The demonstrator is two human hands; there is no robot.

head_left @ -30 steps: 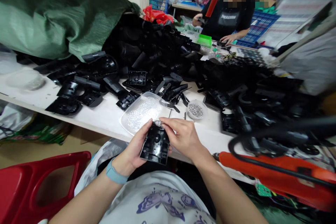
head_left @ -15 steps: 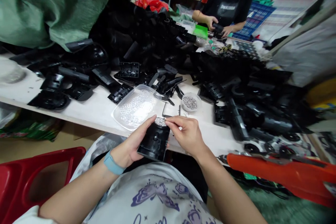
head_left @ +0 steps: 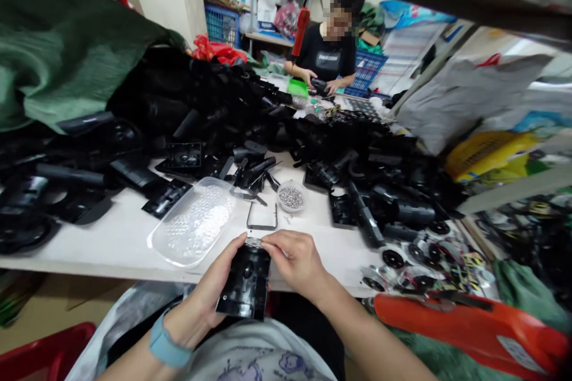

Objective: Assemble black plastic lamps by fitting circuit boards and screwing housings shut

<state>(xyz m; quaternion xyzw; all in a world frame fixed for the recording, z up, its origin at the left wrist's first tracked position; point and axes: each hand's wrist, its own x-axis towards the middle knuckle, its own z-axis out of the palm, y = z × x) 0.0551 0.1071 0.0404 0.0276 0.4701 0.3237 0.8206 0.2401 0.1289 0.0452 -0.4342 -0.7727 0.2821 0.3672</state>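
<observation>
The left hand (head_left: 213,296) cradled a glossy black moulded plastic housing (head_left: 245,286) from below and from the left. Its fingers were curled behind the housing and its thumb lay along the left edge up to the top corner. The housing was held over the lap, just near of the edge of the white tabletop (head_left: 107,241). The right hand (head_left: 292,262) had its thumb and forefinger pinched together on a small clear ribbed disc (head_left: 252,242) at the housing's far end, with the other fingers folded under.

The work looked to be a matter of seating that disc. It would go best with the housing held dead still in the left hand, the disc kept flat to its seat rather than tipped, and the pressure put on evenly at the rim.

A clear shallow plastic tray of small clear pieces (head_left: 154,242) lay just beyond on the left. A small round dish of tiny metal bits (head_left: 280,191) sat further off.

The seat under the disc was covered by the right fingertips, so it could not be told whether the disc was home. The left fingers behind the housing were hidden. The heap of black plastic parts (head_left: 223,107) ran together into one dark mass. A long orange tool (head_left: 460,327) at the near right was cut off by the frame.
</observation>
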